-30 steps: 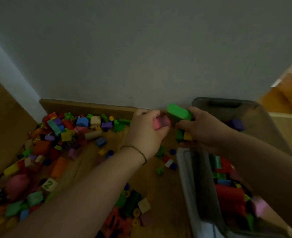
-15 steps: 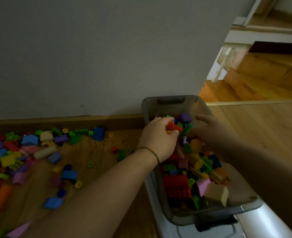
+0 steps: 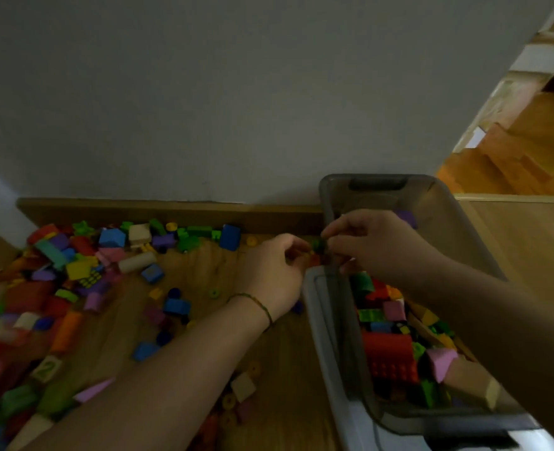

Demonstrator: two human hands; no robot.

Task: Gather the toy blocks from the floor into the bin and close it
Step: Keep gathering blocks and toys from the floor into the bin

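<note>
Right hand (image 3: 376, 247): centre, over the bin's left rim; thumb and fingertips pinch a small green block (image 3: 319, 245).
Left hand (image 3: 270, 276): at the right hand's 9 o'clock, fingers curled; cannot tell if it holds anything.
Bin (image 3: 448, 229): grey, uncovered, 4 o'clock, against the wall (image 3: 236, 109); part-filled with mixed pieces.
Floor blocks (image 3: 83, 271): scattered, 8 to 10 o'clock.

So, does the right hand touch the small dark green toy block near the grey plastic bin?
Touching. The head view shows the right hand pinching the small dark green toy block between its fingertips.
</note>
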